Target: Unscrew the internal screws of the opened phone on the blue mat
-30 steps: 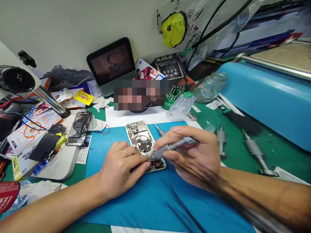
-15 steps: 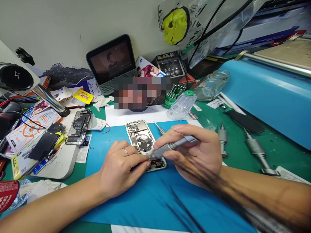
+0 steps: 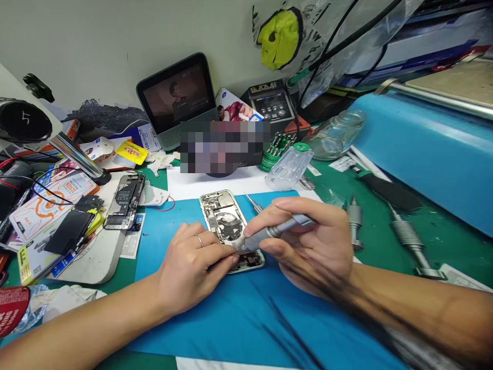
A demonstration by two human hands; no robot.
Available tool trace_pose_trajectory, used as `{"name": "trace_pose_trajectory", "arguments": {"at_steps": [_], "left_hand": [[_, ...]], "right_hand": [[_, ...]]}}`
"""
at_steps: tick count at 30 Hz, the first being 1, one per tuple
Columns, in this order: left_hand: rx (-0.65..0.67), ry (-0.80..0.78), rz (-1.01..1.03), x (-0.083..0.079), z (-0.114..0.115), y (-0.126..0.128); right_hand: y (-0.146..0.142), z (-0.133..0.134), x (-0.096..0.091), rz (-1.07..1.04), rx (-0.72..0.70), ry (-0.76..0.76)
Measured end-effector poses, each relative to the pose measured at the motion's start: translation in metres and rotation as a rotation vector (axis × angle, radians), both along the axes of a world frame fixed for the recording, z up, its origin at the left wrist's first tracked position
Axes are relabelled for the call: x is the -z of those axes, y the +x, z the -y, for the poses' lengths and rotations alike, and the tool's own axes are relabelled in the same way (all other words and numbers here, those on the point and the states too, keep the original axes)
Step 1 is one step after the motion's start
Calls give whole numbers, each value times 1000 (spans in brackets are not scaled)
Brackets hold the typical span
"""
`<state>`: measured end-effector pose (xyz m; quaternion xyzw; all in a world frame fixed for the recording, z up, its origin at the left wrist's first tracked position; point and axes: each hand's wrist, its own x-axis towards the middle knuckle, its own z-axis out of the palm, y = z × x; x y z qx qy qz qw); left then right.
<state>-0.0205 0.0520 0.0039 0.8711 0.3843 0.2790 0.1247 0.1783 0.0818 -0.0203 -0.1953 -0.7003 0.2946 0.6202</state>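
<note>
Nearest the camera, blurred dark strands (image 3: 358,311) cross in front of the right forearm, above a smooth bright-blue mat (image 3: 239,318). The bare left hand (image 3: 196,262), a thin silver-coloured ring on one finger, reaches its thumb and index finger over the lower part of an opened white-rimmed phone (image 3: 230,226) with bare circuitry – whether those fingertips pinch anything small cannot be told. The bare right hand (image 3: 316,241) is closed around a grey ridged metal screwdriver (image 3: 275,231), its working end down at the phone, just beside the left fingertips. The phone lies face up on the blue mat, between the two hands. Just beyond the right fingers rests a slim pointed metal tool (image 3: 254,204). On the right, two grey metal screwdrivers (image 3: 355,223) stand or lie on a dark-green mat (image 3: 331,174); on the left, a second opened dark phone (image 3: 125,202) sits on a white rounded slab (image 3: 108,267). Farther off are a clear plastic bottle with a green cap (image 3: 288,169), a clear glass jar (image 3: 339,136) and – against the pale wall (image 3: 96,41) – a tilted dark-framed display (image 3: 177,103)
</note>
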Motion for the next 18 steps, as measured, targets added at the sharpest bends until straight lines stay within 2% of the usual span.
{"name": "trace_pose_trajectory", "arguments": {"at_steps": [18], "left_hand": [[-7, -14, 3, -2, 0, 0]], "right_hand": [[-1, -1, 0, -10, 4, -52]]}}
